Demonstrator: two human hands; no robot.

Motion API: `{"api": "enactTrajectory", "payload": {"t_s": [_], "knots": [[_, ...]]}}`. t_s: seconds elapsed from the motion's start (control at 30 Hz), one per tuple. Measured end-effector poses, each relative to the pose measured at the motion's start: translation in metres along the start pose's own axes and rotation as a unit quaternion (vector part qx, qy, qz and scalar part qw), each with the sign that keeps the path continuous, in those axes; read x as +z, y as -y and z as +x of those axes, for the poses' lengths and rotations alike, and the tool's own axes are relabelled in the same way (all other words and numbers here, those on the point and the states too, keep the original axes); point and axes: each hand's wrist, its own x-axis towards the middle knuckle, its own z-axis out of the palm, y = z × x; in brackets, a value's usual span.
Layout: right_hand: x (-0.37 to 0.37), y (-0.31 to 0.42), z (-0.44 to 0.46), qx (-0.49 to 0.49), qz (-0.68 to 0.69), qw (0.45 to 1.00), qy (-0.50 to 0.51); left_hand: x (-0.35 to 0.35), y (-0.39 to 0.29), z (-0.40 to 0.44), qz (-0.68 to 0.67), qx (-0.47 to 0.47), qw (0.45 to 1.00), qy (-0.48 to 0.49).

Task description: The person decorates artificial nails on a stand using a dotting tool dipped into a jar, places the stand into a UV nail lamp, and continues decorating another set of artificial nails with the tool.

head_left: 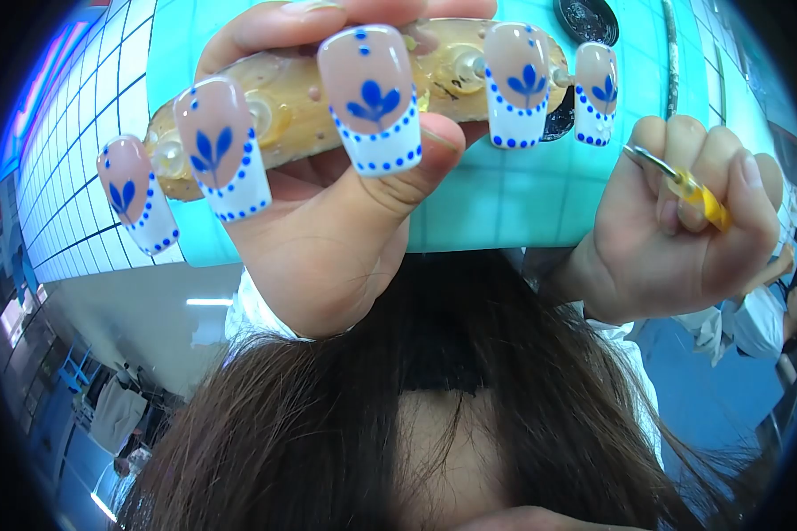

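Observation:
My left hand (336, 221) is closed around a tan, oblong nail display stand (283, 97), with the thumb in front and fingers along the top. Several long false nails are mounted on it, among them a large false nail (372, 102) near the middle. Each has a pinkish base, a white tip, blue dots and a blue leaf motif. At the right, my right hand (695, 212) is curled around a thin nail art tool (701, 196) with a yellow handle and a metal end. That metal end points toward the rightmost false nail (596, 93), apparently just apart from it.
Beneath the hands lies a teal mat (496, 208) on a white tiled tabletop (80, 186). A round black dish (586, 19) sits at the back, and a thin rod (671, 53) lies to its right. Long dark hair (266, 434) hangs below. Another person (757, 323) is partly visible at the right.

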Motion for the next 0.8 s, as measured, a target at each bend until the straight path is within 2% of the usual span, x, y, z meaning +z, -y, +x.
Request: {"api": "enactTrajectory", "payload": {"t_s": [0.17, 0.37, 0.4, 0.43, 0.47, 0.5, 0.53, 0.67, 0.8], "knots": [[-0.003, 0.001, 0.001, 0.001, 0.016, 1.000, -0.005, 0.003, -0.002, 0.002, 0.040, -0.002, 0.997, -0.059], [0.004, -0.006, -0.006, -0.123, -0.139, 0.976, -0.118, 0.012, -0.007, 0.002, 0.086, -0.005, 0.988, -0.129], [0.010, -0.008, -0.006, -0.144, -0.217, 0.952, -0.162, 0.018, -0.006, 0.003, -0.113, 0.007, 0.989, -0.095], [0.013, -0.009, -0.007, -0.164, -0.293, 0.919, -0.204, 0.026, -0.007, 0.005, -0.114, 0.007, 0.989, -0.094], [0.012, -0.008, -0.006, -0.165, -0.294, 0.919, -0.205, 0.035, -0.008, 0.008, -0.131, 0.002, 0.956, -0.262], [0.011, -0.008, -0.006, -0.140, -0.277, 0.938, -0.157, 0.040, -0.009, 0.009, -0.144, -0.004, 0.895, -0.422], [0.010, -0.008, -0.005, -0.114, -0.259, 0.953, -0.108, 0.011, -0.012, 0.010, -0.137, -0.020, 0.983, -0.121], [0.025, -0.014, -0.004, -0.100, -0.257, 0.951, -0.141, 0.008, -0.008, 0.002, -0.134, -0.016, 0.985, -0.111], [0.029, -0.015, -0.003, -0.096, -0.278, 0.948, -0.120, 0.011, -0.009, 0.001, -0.100, -0.016, 0.985, -0.138]]}}
